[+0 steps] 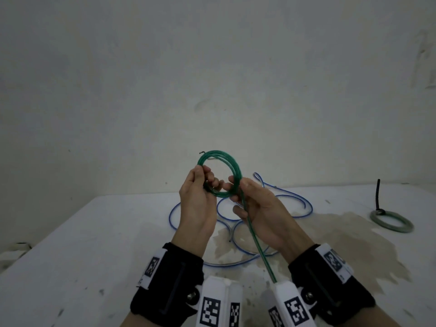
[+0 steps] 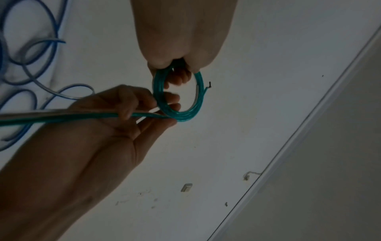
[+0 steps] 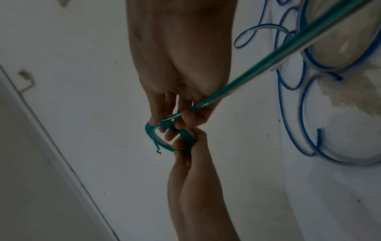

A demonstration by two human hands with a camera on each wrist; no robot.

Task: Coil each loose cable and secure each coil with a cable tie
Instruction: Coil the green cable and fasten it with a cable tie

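Your left hand (image 1: 197,199) clamps the green cable (image 1: 232,168) loops so they can't spring; right hand (image 1: 258,208) pinches the tail, feeding the next wrap.

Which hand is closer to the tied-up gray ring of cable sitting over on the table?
The right hand. It is up over the table holding the green cable, on the same side as the gray coil but well apart from it. The left hand is farther away.
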